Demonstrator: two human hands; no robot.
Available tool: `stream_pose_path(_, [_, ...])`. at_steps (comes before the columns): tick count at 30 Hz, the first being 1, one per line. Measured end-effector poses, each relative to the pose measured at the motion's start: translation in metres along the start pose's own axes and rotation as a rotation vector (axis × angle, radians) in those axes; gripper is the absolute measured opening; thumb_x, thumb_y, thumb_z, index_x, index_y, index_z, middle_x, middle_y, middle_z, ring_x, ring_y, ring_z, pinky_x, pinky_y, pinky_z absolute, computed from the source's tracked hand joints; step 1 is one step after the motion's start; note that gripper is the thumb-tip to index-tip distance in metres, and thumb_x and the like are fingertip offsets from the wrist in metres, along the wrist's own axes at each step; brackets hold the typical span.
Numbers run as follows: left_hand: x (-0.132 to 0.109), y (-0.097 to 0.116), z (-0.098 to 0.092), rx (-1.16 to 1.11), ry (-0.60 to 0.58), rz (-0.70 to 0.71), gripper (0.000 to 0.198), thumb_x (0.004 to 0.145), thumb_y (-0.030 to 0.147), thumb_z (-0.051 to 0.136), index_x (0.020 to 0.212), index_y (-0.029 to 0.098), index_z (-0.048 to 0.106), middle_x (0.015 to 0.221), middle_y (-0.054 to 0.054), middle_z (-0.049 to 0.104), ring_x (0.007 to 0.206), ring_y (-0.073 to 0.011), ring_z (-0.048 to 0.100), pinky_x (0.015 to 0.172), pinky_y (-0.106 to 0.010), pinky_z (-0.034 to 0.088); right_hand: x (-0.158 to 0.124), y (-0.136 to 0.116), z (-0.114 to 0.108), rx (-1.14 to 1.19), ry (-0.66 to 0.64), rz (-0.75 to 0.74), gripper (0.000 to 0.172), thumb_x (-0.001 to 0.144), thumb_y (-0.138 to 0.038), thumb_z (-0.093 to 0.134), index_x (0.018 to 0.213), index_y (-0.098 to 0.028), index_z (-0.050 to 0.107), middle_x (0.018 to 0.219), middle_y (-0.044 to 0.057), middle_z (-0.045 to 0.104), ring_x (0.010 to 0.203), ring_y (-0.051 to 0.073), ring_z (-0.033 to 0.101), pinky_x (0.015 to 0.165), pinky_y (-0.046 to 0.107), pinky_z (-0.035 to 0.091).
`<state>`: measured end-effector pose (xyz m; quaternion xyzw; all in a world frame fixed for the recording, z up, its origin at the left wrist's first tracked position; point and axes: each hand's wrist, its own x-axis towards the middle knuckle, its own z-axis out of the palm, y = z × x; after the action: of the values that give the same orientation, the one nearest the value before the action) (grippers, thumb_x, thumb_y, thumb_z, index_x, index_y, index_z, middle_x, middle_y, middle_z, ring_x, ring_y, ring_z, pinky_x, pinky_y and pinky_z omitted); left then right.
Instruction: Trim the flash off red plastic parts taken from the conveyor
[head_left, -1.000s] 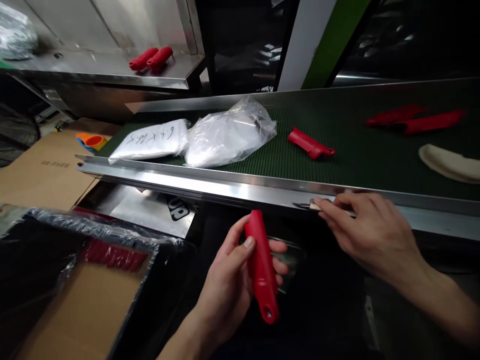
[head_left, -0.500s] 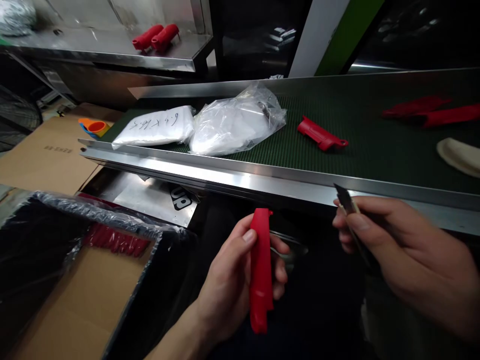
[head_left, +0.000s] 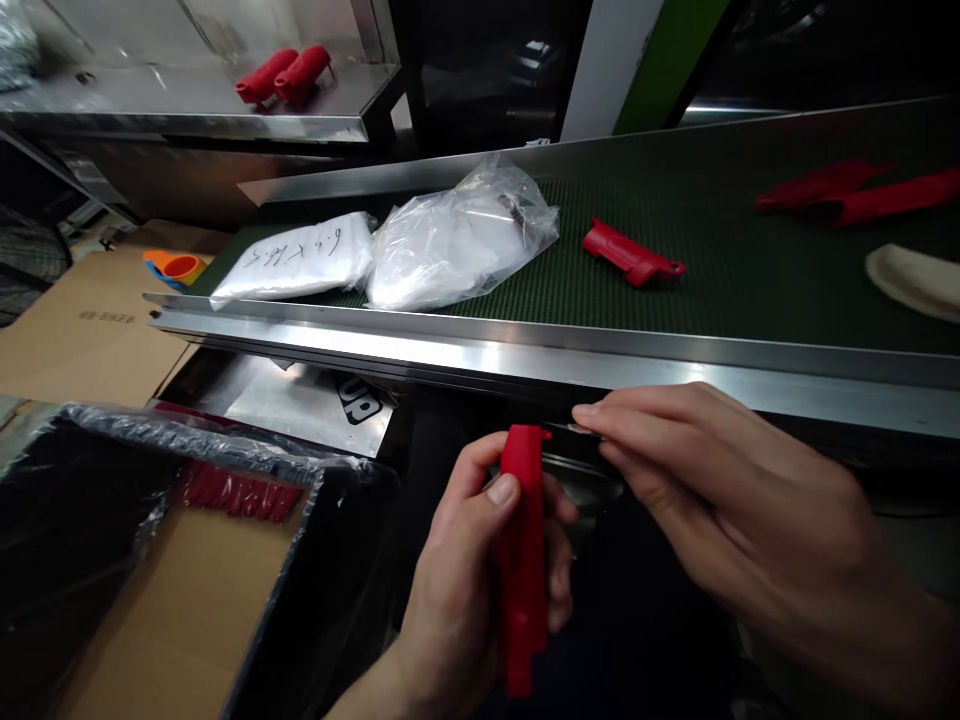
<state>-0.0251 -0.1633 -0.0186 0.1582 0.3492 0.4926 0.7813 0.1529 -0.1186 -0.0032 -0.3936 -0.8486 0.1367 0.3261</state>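
Note:
My left hand (head_left: 469,590) grips a red plastic handle (head_left: 523,550) upright, edge toward me, below the conveyor's steel rail (head_left: 525,355). My right hand (head_left: 720,490) is closed in a pinch on a small thin blade (head_left: 574,428), its tip right next to the top of the red handle. On the green belt (head_left: 720,270) lies another red handle (head_left: 628,255); two more red handles (head_left: 855,195) lie farther right, next to a cream-coloured piece (head_left: 911,280).
Two plastic bags (head_left: 390,255) of white material lie on the belt's left end. At lower left stands a cardboard box (head_left: 157,590) lined with black plastic, red parts inside. Two red handles (head_left: 281,75) rest on a steel table behind. Flat cardboard (head_left: 82,330) and an orange object (head_left: 176,268) lie left.
My right hand lifted the blade off the steel rail and brought it left to the top of the red handle. My left hand turned the handle edge-on.

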Motion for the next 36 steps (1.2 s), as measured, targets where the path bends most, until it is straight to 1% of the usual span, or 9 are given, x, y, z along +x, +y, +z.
stream_pose_path(5, [-0.004,-0.002,0.0,-0.014,-0.018,0.015,0.02,0.097,0.034,0.043,0.111,0.024,0.053,0.087,-0.002,0.062,0.052,-0.0086,0.053,0.042,-0.015,0.044,0.001,-0.005,0.001,0.004,0.015,-0.008,0.037,0.089,-0.003,0.057,0.124,-0.016,0.062,0.113,0.006,0.065,0.104,0.015,0.06,0.088,0.029,0.051])
stream_pose_path(8, [-0.005,-0.002,0.0,-0.025,-0.034,0.014,0.02,0.098,0.034,0.042,0.111,0.024,0.052,0.086,-0.002,0.062,0.052,-0.0083,0.053,0.042,-0.015,0.044,0.0,-0.006,0.0,0.017,0.017,-0.019,0.035,0.089,-0.003,0.057,0.121,-0.015,0.063,0.113,0.006,0.065,0.105,0.015,0.059,0.089,0.029,0.05])
stream_pose_path(11, [-0.004,-0.002,0.002,-0.028,-0.042,0.023,0.02,0.098,0.034,0.041,0.11,0.023,0.052,0.086,-0.002,0.061,0.052,-0.0081,0.053,0.041,-0.014,0.044,-0.001,-0.006,0.0,-0.001,0.0,-0.024,0.034,0.09,-0.005,0.056,0.122,-0.018,0.063,0.115,0.005,0.064,0.106,0.014,0.058,0.091,0.028,0.049])
stream_pose_path(14, [-0.005,-0.002,0.003,-0.029,-0.033,0.031,0.02,0.098,0.034,0.041,0.111,0.024,0.052,0.086,-0.002,0.061,0.052,-0.008,0.053,0.041,-0.013,0.044,-0.002,-0.006,0.0,-0.023,-0.009,-0.029,0.034,0.091,-0.006,0.056,0.122,-0.019,0.063,0.115,0.004,0.064,0.105,0.014,0.059,0.089,0.027,0.049])
stream_pose_path(19, [-0.007,-0.003,0.0,-0.052,-0.058,0.023,0.021,0.098,0.037,0.041,0.112,0.024,0.052,0.085,-0.002,0.062,0.051,-0.0078,0.053,0.041,-0.014,0.044,-0.003,-0.006,0.0,-0.032,-0.001,-0.041,0.035,0.091,-0.006,0.056,0.123,-0.019,0.063,0.115,0.005,0.063,0.105,0.014,0.059,0.088,0.028,0.049])
stream_pose_path(25, [-0.007,-0.003,0.001,-0.066,-0.053,0.003,0.021,0.098,0.036,0.041,0.112,0.024,0.051,0.083,-0.002,0.061,0.051,-0.0082,0.053,0.041,-0.014,0.043,-0.002,-0.007,0.0,-0.036,-0.005,-0.063,0.034,0.091,-0.005,0.056,0.123,-0.016,0.062,0.114,0.006,0.064,0.104,0.014,0.058,0.089,0.029,0.049])
stream_pose_path(31, [-0.007,0.001,0.003,-0.063,-0.015,-0.027,0.02,0.096,0.038,0.045,0.111,0.026,0.052,0.081,0.0,0.059,0.051,-0.0087,0.052,0.04,-0.013,0.041,-0.006,-0.01,0.001,-0.026,-0.042,-0.062,0.036,0.092,-0.005,0.056,0.126,-0.017,0.06,0.115,0.005,0.064,0.104,0.015,0.057,0.089,0.031,0.048])
stream_pose_path(34, [-0.006,0.006,0.002,-0.055,0.031,-0.052,0.021,0.095,0.039,0.047,0.111,0.026,0.051,0.076,0.0,0.058,0.052,-0.0094,0.051,0.041,-0.013,0.042,-0.012,-0.012,0.002,-0.008,-0.071,-0.076,0.037,0.092,-0.005,0.055,0.127,-0.016,0.06,0.116,0.006,0.063,0.102,0.017,0.056,0.087,0.033,0.047])
stream_pose_path(36, [-0.004,0.009,0.003,-0.043,0.07,-0.047,0.021,0.095,0.039,0.047,0.112,0.027,0.05,0.077,0.0,0.057,0.053,-0.0093,0.05,0.041,-0.014,0.042,-0.016,-0.013,0.003,-0.003,-0.102,-0.086,0.04,0.092,-0.004,0.054,0.13,-0.016,0.059,0.118,0.006,0.062,0.102,0.017,0.055,0.085,0.034,0.046])
